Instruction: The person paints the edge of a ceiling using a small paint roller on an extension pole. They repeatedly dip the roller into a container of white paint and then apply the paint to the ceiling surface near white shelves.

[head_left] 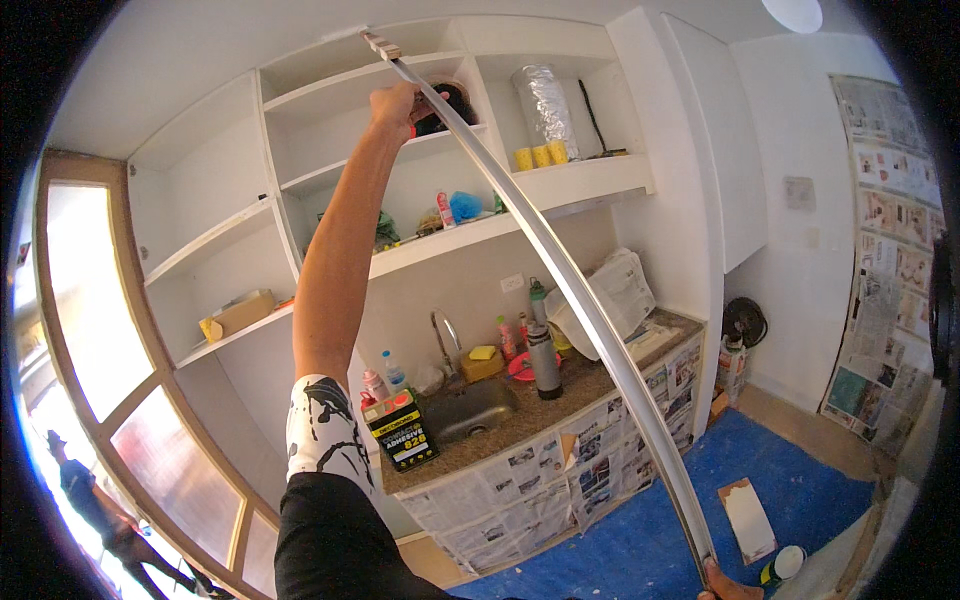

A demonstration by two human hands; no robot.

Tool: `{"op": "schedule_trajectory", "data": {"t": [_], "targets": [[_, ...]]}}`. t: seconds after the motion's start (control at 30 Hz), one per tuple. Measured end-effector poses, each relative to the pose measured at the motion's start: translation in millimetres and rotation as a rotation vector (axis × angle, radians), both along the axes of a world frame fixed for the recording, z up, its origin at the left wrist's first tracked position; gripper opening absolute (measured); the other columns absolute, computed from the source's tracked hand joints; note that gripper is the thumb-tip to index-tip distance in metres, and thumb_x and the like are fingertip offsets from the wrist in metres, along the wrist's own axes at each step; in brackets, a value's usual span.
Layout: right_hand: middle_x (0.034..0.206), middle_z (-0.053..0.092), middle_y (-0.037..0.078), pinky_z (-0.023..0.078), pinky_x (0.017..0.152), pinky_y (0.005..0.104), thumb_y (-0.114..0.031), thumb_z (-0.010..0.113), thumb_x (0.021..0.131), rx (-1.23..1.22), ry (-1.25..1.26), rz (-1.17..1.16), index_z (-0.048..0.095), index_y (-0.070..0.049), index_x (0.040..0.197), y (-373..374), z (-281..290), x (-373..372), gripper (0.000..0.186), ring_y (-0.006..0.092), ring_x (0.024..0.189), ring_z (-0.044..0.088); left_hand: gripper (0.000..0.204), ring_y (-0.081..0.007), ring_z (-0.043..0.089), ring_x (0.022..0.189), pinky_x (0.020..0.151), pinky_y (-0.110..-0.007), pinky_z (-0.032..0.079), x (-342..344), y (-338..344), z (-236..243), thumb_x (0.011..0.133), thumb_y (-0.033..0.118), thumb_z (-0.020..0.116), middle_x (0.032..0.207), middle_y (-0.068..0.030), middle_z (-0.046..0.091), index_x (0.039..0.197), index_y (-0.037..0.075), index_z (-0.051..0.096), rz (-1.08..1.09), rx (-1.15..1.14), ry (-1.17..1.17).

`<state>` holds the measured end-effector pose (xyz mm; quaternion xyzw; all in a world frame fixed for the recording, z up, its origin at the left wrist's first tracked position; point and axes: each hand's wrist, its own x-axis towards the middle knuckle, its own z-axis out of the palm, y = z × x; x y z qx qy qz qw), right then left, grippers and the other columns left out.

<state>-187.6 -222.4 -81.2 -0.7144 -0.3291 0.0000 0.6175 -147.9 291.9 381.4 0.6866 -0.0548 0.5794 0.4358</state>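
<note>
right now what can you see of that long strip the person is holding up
The long strip is thin, flat and pale grey-white, metal or laminate by its look, bowed by the lens. A small wooden block sits at its top end near the ceiling. It slants from the upper shelves down across the counter to the lower right. The left hand grips it high up; the right hand touches its bottom end.

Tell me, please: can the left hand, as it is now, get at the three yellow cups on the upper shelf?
Probably not at once. The left hand is closed around the long white strip, and that strip runs between it and the yellow cups. Letting go would come first.
</note>
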Motion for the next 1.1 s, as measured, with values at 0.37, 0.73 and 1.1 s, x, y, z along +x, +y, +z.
{"op": "schedule_trajectory", "data": {"t": [0.37, 0.73, 1.1], "targets": [[0.11, 0.06, 0.017, 0.042, 0.09, 0.0365, -0.022, 0.06, 0.091, -0.239, 0.137, -0.078, 0.061, 0.004, 0.109, -64.9, -53.6, 15.3, 0.032, 0.0262, 0.102, 0.055, 0.019, -0.0336, 0.068, 0.076, 0.071, -0.036, 0.06, 22.1, -38.7, -33.6, 0.085, -0.003, 0.048, 0.091, -0.0264, 0.061, 0.094, -0.02, 0.049, -0.109, 0.125, 0.048], [0.101, 0.059, 0.01, 0.04, 0.084, 0.0312, -0.016, 0.056, 0.091, -0.103, 0.043, -0.193, 0.06, 0.004, 0.111, -44.1, -33.1, 57.1, 0.029, 0.0168, 0.092, 0.05, 0.027, -0.0388, 0.065, 0.085, 0.072, -0.039, 0.061, 70.2, -26.5, -8.9, 0.087, -0.003, 0.046, 0.103, -0.0285, 0.054, 0.105, -0.022, 0.04, -0.142, 0.03, 0.075], [0.099, 0.061, 0.011, 0.044, 0.078, 0.0345, -0.018, 0.056, 0.091, -0.336, 0.0, -0.263, 0.062, 0.0, 0.114, -137.7, -35.5, 38.7, 0.03, 0.022, 0.084, 0.056, 0.023, -0.0354, 0.065, 0.089, 0.082, -0.037, 0.057, 49.8, -126.0, -15.0, 0.091, 0.003, 0.046, 0.103, -0.0265, 0.056, 0.103, -0.017, 0.045, -0.154, 0.164, 0.003]]}}
